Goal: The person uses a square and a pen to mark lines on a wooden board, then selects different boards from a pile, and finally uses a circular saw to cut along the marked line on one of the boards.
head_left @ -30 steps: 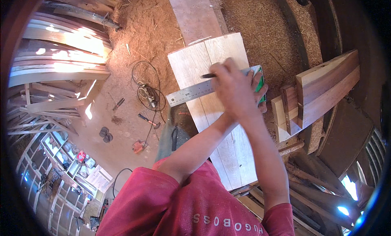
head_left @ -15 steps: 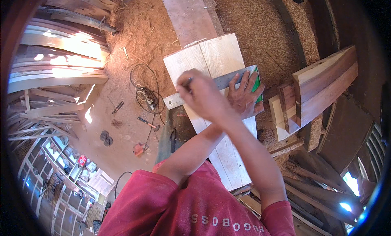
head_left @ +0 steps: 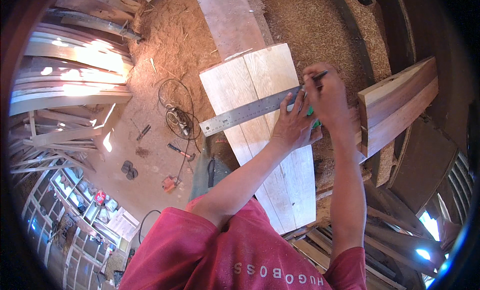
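A pale wooden panel [head_left: 272, 62] of joined boards lies lengthwise in front of me. Across it rests a try square; its steel blade [head_left: 245, 114] reaches past the panel's left edge, and its green stock [head_left: 317, 123] is at the right edge, mostly covered by hands. My left hand [head_left: 292, 124] presses the square down near the stock, fingers along the blade and thumb by the stock. Beside it, my right hand [head_left: 327, 92] is closed on a dark pencil [head_left: 320, 75], at the blade's right end; the pencil's tip is hard to make out.
A reddish plank [head_left: 232, 20] extends beyond the panel. Thick boards [head_left: 400, 105] stand at the right. Left on the dusty floor lie a coiled cable [head_left: 177, 117], a hammer [head_left: 181, 152] and a dark slim tool [head_left: 144, 132]. Stacked timber [head_left: 70, 67] fills the far left.
My right hand has moved right with the pencil, from the blade's left part to its right end, so my forearms no longer cross. My left hand stays on the square.
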Tool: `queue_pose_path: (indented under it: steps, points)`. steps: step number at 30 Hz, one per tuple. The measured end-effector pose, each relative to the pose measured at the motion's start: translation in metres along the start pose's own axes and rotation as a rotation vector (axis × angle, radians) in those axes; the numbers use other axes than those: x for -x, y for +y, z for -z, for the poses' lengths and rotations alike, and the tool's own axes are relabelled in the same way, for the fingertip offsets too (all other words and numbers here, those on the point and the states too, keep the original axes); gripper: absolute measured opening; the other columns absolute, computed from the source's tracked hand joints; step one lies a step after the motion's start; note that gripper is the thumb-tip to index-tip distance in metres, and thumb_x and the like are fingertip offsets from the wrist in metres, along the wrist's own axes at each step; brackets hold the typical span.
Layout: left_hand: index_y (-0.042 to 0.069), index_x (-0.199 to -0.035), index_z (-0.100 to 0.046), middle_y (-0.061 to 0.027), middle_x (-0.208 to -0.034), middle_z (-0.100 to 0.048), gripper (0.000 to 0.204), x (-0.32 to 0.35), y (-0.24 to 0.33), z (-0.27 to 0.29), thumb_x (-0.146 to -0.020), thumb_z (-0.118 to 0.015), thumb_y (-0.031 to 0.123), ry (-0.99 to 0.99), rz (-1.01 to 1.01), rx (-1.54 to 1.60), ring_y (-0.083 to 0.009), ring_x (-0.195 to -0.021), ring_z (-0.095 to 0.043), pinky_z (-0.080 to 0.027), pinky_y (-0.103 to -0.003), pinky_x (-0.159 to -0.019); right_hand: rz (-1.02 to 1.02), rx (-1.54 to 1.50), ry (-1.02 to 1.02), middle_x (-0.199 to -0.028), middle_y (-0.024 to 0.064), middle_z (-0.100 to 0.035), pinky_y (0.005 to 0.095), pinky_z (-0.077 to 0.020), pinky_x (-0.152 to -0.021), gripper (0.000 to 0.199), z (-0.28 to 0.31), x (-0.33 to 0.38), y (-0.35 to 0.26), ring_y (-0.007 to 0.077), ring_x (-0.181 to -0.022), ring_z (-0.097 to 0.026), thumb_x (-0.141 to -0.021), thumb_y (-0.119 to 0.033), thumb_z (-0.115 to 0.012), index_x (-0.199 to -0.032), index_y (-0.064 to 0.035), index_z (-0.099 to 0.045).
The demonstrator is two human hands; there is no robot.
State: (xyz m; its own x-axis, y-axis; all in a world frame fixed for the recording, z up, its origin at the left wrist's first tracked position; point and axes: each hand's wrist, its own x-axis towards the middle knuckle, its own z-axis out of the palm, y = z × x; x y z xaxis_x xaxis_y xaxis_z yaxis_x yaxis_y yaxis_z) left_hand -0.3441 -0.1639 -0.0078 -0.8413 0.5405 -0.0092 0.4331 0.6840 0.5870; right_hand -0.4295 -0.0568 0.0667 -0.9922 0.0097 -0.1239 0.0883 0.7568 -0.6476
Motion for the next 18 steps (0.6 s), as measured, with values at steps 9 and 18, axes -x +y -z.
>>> queue_pose_path:
  steps: [9,18]
  points:
    - [0.024,-0.127,-0.064,-0.0111,-0.147,-0.045,0.059,-0.007,0.003,0.006,-0.075,-0.069,0.051,0.054,0.011,0.029,-0.0303,-0.138,-0.041,-0.026,-0.054,-0.112,0.122,-0.015,-0.356,-0.102,0.0145,-0.054,0.0465,-0.0524,-0.079,0.024,-0.092,0.035,-0.107,0.0343,-0.095,-0.062,-0.082,-0.008,-0.067,-0.104,-0.0083,-0.06]
    - [0.024,-0.126,-0.065,-0.0111,-0.141,-0.049,0.055,-0.006,0.003,0.009,-0.075,-0.071,0.044,0.054,0.036,0.044,-0.0312,-0.137,-0.04,-0.025,-0.057,-0.111,0.103,-0.377,-0.038,-0.103,0.0139,-0.063,0.0371,-0.0522,-0.081,0.023,-0.093,0.021,-0.121,0.0282,-0.09,-0.064,-0.084,-0.003,-0.061,-0.107,-0.0079,-0.064]
